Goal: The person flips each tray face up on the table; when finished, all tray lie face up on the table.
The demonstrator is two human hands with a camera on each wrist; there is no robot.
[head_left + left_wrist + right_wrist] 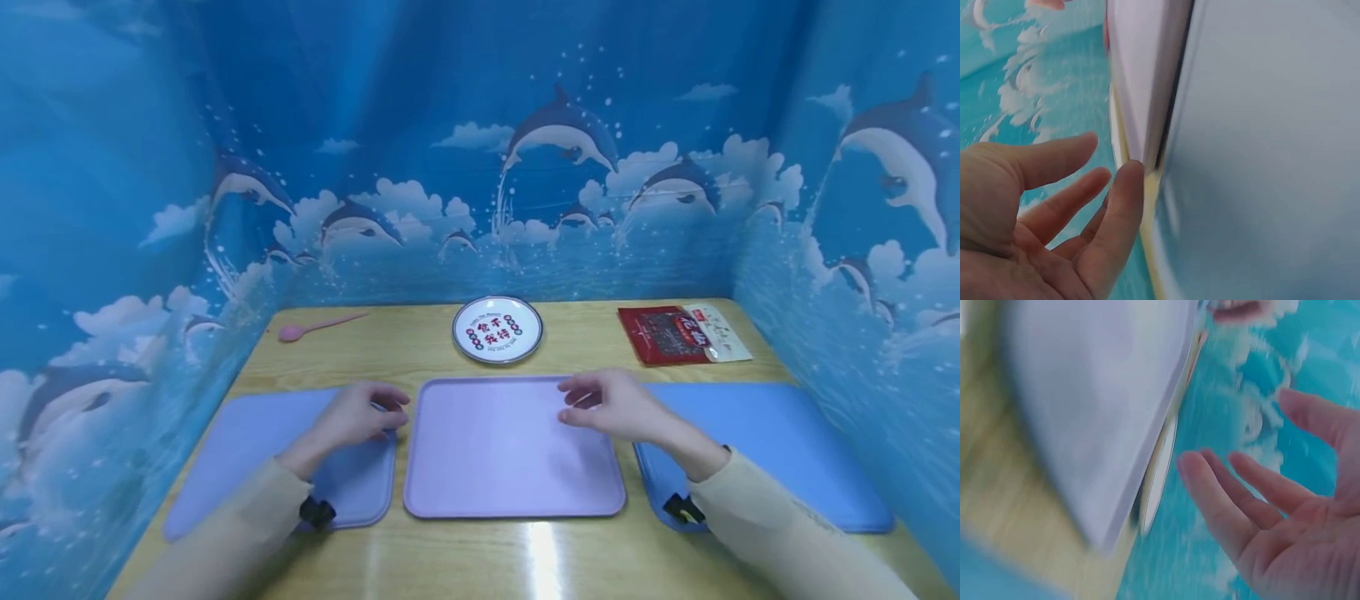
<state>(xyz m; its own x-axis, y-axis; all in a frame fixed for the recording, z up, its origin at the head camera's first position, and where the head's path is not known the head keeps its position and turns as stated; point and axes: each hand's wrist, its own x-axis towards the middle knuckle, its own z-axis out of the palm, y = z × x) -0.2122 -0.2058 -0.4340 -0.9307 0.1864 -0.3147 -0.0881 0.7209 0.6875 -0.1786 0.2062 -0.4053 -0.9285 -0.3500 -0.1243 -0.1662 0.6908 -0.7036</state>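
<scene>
My left hand [358,414] hovers over the right part of the periwinkle tray [247,450], its fingers loosely bent and holding nothing. Over the right edge of the lilac tray [510,450] hangs my right hand [617,407], also holding nothing. In the left wrist view the thumb and fingers [1124,209] are spread apart. The right wrist view shows that hand's fingers [1213,503] parted too, with the lilac tray [1091,394] blurred beside them. A blue tray [765,450] lies under my right forearm, partly hidden by the sleeve.
Along the back of the wooden table [450,558] lie a pink spoon [294,332], a round white plate [487,321] with red lettering, and a red and white food packet [671,335]. A blue dolphin-print curtain [420,100] encloses the back and both sides.
</scene>
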